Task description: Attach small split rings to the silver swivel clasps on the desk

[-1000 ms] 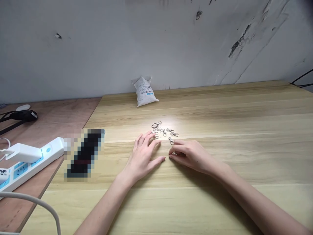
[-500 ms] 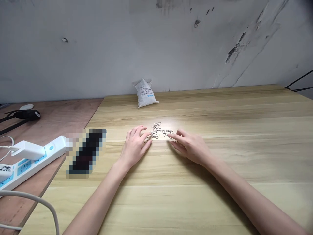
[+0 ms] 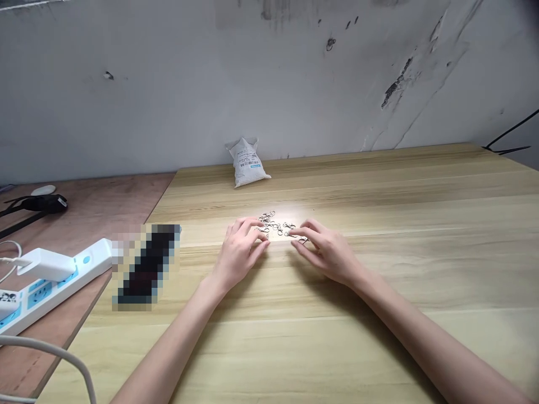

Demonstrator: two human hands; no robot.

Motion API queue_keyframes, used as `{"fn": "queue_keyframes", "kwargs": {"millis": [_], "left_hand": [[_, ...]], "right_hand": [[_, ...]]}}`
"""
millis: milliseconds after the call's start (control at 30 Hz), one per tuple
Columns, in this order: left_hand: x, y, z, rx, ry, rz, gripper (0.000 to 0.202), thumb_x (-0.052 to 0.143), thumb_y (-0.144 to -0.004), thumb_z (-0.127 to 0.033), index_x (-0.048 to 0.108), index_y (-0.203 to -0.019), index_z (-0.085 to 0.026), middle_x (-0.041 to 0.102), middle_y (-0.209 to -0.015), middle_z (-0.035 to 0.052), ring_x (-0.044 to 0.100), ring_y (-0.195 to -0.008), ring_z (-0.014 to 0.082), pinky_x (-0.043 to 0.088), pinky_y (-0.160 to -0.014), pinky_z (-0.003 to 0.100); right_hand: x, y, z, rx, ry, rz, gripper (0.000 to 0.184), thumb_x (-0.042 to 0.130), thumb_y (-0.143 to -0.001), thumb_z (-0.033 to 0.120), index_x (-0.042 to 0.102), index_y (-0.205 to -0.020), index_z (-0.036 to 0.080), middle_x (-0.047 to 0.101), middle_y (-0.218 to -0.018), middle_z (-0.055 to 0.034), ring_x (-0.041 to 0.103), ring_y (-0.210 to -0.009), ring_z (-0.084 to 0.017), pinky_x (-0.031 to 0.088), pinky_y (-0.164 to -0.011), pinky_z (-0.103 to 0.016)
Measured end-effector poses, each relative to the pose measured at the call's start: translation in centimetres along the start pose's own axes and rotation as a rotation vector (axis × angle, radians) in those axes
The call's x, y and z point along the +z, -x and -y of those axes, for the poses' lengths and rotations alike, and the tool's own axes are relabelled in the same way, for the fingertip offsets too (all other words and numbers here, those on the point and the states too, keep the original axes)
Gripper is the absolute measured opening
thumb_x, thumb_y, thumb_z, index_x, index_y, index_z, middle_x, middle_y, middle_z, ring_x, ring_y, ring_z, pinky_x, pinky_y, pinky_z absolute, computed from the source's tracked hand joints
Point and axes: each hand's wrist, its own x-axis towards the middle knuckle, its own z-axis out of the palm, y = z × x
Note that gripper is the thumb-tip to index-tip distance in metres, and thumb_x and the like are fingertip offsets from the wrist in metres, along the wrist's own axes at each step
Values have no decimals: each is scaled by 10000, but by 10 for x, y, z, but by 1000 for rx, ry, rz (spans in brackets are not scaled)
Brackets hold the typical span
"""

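Left hand [image 3: 240, 252] and right hand [image 3: 330, 252] curl loosely, thumbs apart from forefingers; whether either grasps anything, I cannot tell. Metal clasps [image 3: 279, 230] lie on the tabletop [image 3: 269, 348] at the left's one o'clock and the right's ten, the left nearer most. Small, silvery, ring-ended, they point various ways. Beyond, toward eleven o'clock, sits a white packet [image 3: 248, 164].

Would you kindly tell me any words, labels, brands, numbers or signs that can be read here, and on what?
No text is clearly readable.
White plastic bag: printed lines and a blue patch, too small and blurred.
White plastic block at left edge: black-and-white markings, unreadable.
Black plug-like object: pale patch, too small to read.
Dark pixelated rectangle: obscured.
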Motion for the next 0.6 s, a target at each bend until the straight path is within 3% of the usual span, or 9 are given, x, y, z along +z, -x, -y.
{"fn": "queue_keyframes", "kwargs": {"millis": [100,267,433,600], "left_hand": [[-7,4,-16,-42,291,68,90,547,-942,-243,615,-898,-203,574,-1252,74,460,-1254,227,409,-1046,428],[-10,6,-30,-125,539,154,145,519,-957,-271,609,-857,-215,523,-1318,73,407,-1320,241,364,-1095,481],[-7,9,-27,-239,668,130,90,579,-926,-302,647,-943,-246,526,-1322,74,448,-1305,253,356,-1102,507],[-6,10,-28,-188,604,45,90,604,-908,-257,694,-921,-257,560,-1253,60,479,-1250,237,394,-1060,475]], "right_hand": [[1,1,16,-33,-270,134,356,560,-928,312,553,-1272,222,575,-1125,-86,458,-592,-83,398,-584,-245],[5,2,31,41,-657,247,206,477,-982,297,647,-970,182,577,-754,6,405,-577,-90,337,-549,-226],[6,3,30,208,-786,299,385,418,-1008,383,652,-788,171,477,-612,32,345,-530,-88,266,-515,-242],[5,4,32,182,-755,286,388,395,-1018,371,622,-768,179,467,-621,33,378,-559,-96,292,-548,-241]]}}
